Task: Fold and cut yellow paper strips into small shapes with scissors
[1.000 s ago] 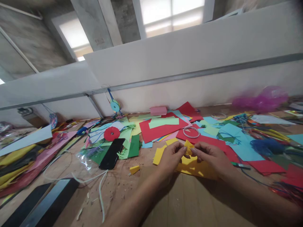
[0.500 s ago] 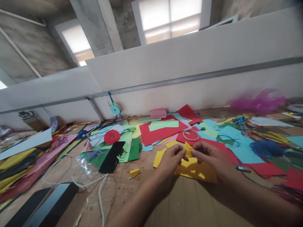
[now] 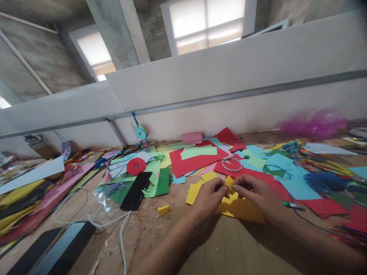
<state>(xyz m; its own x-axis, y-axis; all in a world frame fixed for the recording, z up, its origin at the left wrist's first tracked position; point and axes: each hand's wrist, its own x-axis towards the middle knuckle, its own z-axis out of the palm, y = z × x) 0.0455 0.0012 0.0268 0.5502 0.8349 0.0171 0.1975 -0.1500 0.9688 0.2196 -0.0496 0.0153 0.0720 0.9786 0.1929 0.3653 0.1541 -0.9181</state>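
Note:
Between both hands, just above the table, is a small folded piece of yellow paper (image 3: 229,181). My left hand (image 3: 210,193) pinches its left side with thumb and forefinger. On its right side, my right hand (image 3: 252,191) grips it in the same way, the fingertips of both hands almost meeting. Beneath the hands lies a larger yellow sheet (image 3: 241,209), partly covered by them. More cut yellow paper (image 3: 194,192) rests to the left of my left hand. A small yellow folded piece (image 3: 163,211) sits farther left on the table.
A black phone (image 3: 136,191) and a white cable (image 3: 122,233) lie on the left. Red paper (image 3: 189,160), a silver ring (image 3: 232,164) and light-blue sheets (image 3: 301,185) spread behind and right of the hands. A white partition (image 3: 229,76) stands at the back.
The fingertips have drawn closer together on the small yellow paper, and less of it shows between them. The hands stay in nearly the same place.

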